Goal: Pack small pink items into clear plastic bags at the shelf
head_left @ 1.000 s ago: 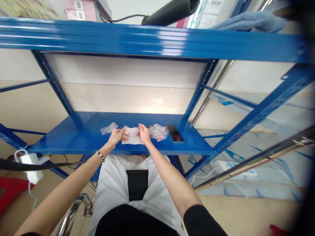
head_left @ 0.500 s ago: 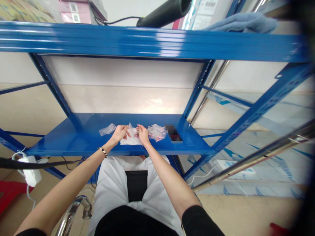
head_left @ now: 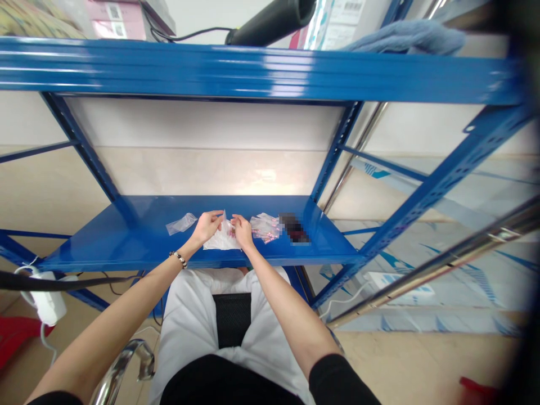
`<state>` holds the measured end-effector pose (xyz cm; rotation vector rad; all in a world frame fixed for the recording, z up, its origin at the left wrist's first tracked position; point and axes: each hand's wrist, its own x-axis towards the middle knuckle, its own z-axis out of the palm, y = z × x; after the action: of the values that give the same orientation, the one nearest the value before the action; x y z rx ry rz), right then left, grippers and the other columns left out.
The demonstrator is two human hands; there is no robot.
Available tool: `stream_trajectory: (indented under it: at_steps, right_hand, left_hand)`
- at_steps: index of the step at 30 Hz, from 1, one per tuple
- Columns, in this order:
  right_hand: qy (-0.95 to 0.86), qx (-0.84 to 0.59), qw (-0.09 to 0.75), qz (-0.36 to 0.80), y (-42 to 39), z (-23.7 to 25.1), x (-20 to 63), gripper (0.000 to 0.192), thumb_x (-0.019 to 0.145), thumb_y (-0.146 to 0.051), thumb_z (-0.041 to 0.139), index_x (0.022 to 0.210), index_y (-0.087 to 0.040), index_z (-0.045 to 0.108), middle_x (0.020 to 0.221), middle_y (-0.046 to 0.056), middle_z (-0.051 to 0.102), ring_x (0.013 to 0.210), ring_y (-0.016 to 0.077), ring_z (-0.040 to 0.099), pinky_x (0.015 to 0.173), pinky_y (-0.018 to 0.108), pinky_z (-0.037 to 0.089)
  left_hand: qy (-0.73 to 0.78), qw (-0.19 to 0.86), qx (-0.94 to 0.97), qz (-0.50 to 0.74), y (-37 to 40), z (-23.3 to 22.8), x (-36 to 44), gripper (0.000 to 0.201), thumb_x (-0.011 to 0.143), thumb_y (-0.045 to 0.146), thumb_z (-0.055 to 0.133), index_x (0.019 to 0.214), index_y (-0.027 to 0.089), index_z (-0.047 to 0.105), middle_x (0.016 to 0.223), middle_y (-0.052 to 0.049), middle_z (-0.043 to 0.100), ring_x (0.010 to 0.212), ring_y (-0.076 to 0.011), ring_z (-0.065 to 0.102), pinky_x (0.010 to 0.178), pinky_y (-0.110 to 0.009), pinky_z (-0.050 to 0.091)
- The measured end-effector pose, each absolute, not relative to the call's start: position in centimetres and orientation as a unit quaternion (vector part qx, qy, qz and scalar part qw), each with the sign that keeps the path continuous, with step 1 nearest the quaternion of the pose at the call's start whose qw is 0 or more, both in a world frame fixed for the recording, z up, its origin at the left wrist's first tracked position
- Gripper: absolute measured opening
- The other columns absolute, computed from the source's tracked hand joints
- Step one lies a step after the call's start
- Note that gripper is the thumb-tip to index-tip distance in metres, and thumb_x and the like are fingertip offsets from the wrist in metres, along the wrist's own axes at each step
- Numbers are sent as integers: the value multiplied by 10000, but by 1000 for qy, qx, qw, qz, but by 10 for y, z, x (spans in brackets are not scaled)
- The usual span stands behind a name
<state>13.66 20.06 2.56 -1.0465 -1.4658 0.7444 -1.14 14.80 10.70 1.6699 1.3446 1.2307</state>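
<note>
On the blue shelf board lies a whitish plastic bag (head_left: 220,241) with a raised, pointed corner. My left hand (head_left: 208,226) is closed in a pinch on the bag's upper left edge. From the other side my right hand (head_left: 242,232) reaches in with fingers curled together; what they grip is too small to make out. Small pink-and-red pieces (head_left: 232,229) show between the hands, at the bag. To the right, clear bags (head_left: 266,227) hold similar pink pieces. A flat clear bag (head_left: 181,224) rests left of my left hand.
A dark, blurred-out object (head_left: 296,229) lies at the right of the blue shelf board (head_left: 139,242). Overhead runs a blue shelf beam (head_left: 189,70), with boxes, a black tube (head_left: 274,25) and a blue cloth (head_left: 413,38) above it. A white power strip (head_left: 49,304) hangs at left.
The view has shifted slightly. My left fingers have come up to the bag's raised corner, and my right fingers have drawn closer together. The other bags stay in place.
</note>
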Motion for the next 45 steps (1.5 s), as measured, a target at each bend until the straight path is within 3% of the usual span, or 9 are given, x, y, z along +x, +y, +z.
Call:
stream_trajectory:
  at_steps: [8,13,18,30,41,45]
  right_hand:
    - [-625,-451,559,306,197,30,138,337,930,-246,354,1061,-178,656,896,59,717,699,154,662,712,274,515]
    - [-627,-452,557,305,195,31,138,352,941,-272,341,1070,-170,652,884,57,716,653,143,645,676,258,507]
    - [-631,-452,555,300,196,30,139,337,928,-259,359,1052,-168,659,883,58,717,661,152,645,687,267,513]
    - [-634,-447,555,302,203,22,138,317,934,-254,375,1051,-174,658,909,62,724,822,175,681,790,292,518]
    - [-635,-451,549,304,203,23,137,330,939,-262,365,1048,-186,667,888,58,727,799,176,680,761,288,513]
    - [-637,-455,545,298,201,26,137,325,940,-262,367,1030,-187,670,877,58,727,844,186,681,793,292,501]
  left_hand:
    - [497,220,693,473,141,124,-7,436,810,169,546,1243,153,589,503,71,444,467,-118,373,571,-226,337]
    - [491,174,739,427,137,132,-7,610,825,124,503,1424,172,401,536,62,476,523,-161,486,650,-233,378]
    - [474,195,747,423,136,136,-9,646,807,109,525,1435,148,378,567,37,512,613,-204,580,739,-247,416]
    - [462,118,806,351,139,140,-17,831,686,43,520,1472,131,264,548,83,465,517,-148,497,612,-195,379]
    - [493,63,805,323,133,143,-33,600,798,90,461,1389,146,380,552,52,456,519,-172,507,578,-222,331]
    - [500,62,780,372,127,145,-42,577,812,115,468,1381,161,381,558,63,480,520,-153,517,595,-219,368]
